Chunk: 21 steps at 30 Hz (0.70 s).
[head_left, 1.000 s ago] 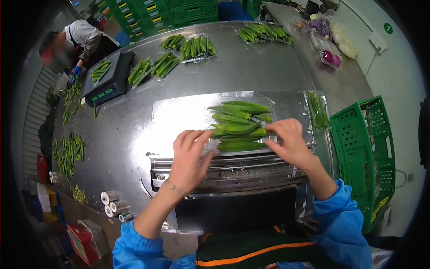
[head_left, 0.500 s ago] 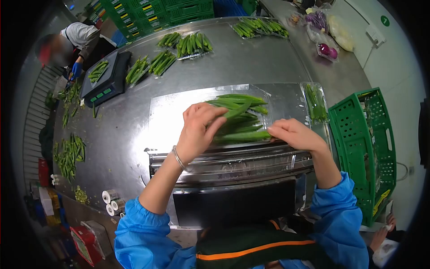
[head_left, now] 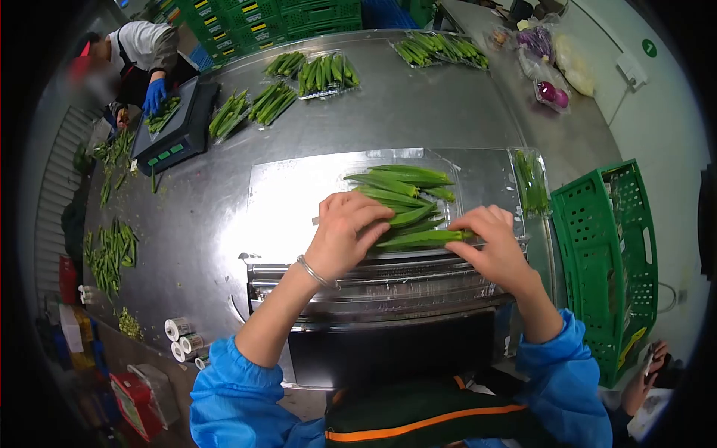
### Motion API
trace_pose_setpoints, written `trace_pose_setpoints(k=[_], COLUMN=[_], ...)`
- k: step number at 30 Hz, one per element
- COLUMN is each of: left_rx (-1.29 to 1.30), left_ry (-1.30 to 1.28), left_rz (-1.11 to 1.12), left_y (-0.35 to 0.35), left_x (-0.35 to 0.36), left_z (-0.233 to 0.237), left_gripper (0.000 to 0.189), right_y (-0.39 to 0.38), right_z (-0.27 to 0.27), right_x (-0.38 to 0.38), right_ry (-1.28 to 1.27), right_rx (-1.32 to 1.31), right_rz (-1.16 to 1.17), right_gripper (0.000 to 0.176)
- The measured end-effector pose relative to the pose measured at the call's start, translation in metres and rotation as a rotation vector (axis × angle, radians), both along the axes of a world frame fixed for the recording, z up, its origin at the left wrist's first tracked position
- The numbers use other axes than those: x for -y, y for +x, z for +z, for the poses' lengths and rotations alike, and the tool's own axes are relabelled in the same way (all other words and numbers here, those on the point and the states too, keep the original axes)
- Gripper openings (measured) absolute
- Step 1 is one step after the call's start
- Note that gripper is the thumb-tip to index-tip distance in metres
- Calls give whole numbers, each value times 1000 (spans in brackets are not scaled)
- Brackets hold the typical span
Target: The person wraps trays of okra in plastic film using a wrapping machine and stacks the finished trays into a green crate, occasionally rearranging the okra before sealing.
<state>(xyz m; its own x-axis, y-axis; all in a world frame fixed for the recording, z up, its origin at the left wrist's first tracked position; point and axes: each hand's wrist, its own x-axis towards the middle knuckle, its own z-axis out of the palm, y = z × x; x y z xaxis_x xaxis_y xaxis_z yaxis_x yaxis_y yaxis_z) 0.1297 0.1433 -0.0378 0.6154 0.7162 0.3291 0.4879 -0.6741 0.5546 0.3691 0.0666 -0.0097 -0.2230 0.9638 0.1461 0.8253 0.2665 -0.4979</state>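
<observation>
Okra pods [head_left: 403,196] now under flat, close-fingered left hand [head_left: 345,233]; right hand [head_left: 494,245] as before, pinch on front pod [head_left: 420,239].

The green wall sticker [head_left: 648,47] seems to read 7.

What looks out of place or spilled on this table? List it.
Along the left edge of the shiny steel table, loose green okra pods and a small heap of green trimmings lie scattered outside any tray. In the nearest clear plastic tray, packed okra pods lie crossed, not parallel.
</observation>
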Motion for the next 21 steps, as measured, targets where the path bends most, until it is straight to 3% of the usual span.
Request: trace_pose_setpoints(k=[6, 8, 9, 13, 16, 18, 21], left_rx=[131, 149, 51, -62, 114, 309, 387], left_ry=[47, -80, -77, -46, -281, -572, -752], left_rz=[87, -60, -97, -87, 93, 249, 345], left_y=[-3, -3, -2, -12, -26, -34, -40], left_x=[27, 44, 50, 63, 70, 74, 73], left_z=[18, 36, 42, 35, 33, 28, 28], left_gripper=[23, 32, 42, 34, 26, 24, 24], right_y=[0, -7, -12, -26, -17, -5, -2], right_z=[9, 6, 4, 6, 7, 3, -13], right_x=[30, 34, 33, 29, 17, -3, -24], right_ry=[8, -23, -32, -52, -74, 66, 103], right_rx=[-78, -107, -156, -232, -288, -126, 81], right_rz=[-1, 4, 39, 103, 21, -70, -65], right_gripper=[20, 19, 19, 21, 20, 18, 17])
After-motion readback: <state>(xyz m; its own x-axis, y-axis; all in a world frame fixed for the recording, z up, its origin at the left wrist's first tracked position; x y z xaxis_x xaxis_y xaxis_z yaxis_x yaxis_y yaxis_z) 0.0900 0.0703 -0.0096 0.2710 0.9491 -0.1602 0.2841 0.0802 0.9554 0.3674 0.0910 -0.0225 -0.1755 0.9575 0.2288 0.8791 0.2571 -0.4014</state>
